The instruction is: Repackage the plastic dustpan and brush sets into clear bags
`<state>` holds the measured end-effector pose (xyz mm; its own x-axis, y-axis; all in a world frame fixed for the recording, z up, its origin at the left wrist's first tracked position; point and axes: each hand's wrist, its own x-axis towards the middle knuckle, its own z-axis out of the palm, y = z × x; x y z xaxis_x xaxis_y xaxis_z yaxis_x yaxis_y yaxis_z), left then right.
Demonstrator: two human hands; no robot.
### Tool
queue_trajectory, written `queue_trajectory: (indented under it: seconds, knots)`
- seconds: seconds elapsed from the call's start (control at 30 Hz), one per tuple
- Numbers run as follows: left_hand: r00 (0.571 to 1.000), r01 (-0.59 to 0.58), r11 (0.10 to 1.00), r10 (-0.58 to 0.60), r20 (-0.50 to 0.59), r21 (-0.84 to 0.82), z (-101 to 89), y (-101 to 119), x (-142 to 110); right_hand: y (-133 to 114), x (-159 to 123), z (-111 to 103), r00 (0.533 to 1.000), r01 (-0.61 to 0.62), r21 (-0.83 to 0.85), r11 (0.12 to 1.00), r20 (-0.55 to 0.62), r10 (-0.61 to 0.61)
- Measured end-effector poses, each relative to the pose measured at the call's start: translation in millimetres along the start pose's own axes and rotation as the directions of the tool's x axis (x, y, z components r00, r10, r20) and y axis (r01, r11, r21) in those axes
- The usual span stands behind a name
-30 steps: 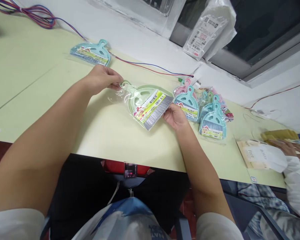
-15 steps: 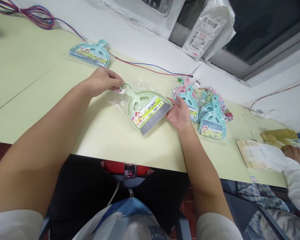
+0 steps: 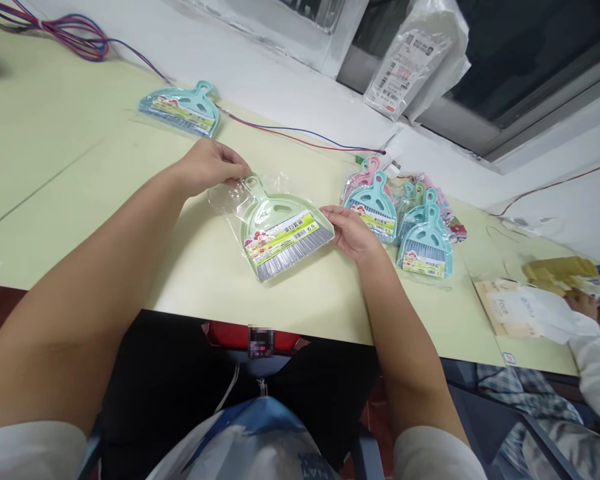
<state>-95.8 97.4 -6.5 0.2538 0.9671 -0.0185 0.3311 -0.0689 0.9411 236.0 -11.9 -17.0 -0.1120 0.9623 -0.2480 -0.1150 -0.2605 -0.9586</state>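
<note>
Between my hands is a pale green dustpan and brush set (image 3: 266, 212) in a clear plastic bag, its grey bristles facing toward me and a printed label across it. With fingers pinched, my left hand (image 3: 219, 163) grips the bag at the handle end. My right hand (image 3: 351, 230) grasps the right corner of the set, thumb and fingers closed on its edge. Just right of that hand lies a bagged blue dustpan set (image 3: 373, 203), overlapping a pink one (image 3: 367, 175). Further right sit several more bagged sets, with a blue one (image 3: 427, 250) in front.
Another bagged blue dustpan set (image 3: 180, 110) lies at the back left. Coiled red and blue wires (image 3: 75, 35) rest along the wall. A white plastic package (image 3: 405, 67) hangs by the window. At far right, a co-worker's hands (image 3: 587, 305) are near a face-tissue pack (image 3: 510, 310).
The green dustpan set has turned so its bristle edge faces me more squarely. It has shifted slightly left and toward me. My right hand's fingers have closed more around its corner.
</note>
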Motion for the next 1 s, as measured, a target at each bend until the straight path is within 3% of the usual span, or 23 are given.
queue_trajectory:
  seconds: [0.33,0.57,0.73,1.0]
  knots:
    - [1.0,-0.012,0.999,0.011,-0.003,-0.036,-3.9,-5.7,2.1,0.8,-1.9,-10.7,0.999,0.016,-0.053,0.998,0.047,-0.013]
    - [1.0,-0.009,0.996,0.009,-0.004,-0.094,-6.6,-7.4,3.6,0.0,-0.6,-16.0,1.0,0.002,-0.055,0.998,0.018,-0.001]
    - [0.998,-0.004,0.995,-0.002,-0.061,-0.103,-8.3,-9.6,5.0,-4.1,-2.6,-18.1,0.995,-0.095,0.052,0.994,0.048,0.092]
    - [0.99,-0.004,0.986,-0.02,-0.143,-0.165,-8.0,-8.1,5.8,2.2,-0.8,-17.6,0.976,-0.18,0.028,0.983,0.127,0.175]
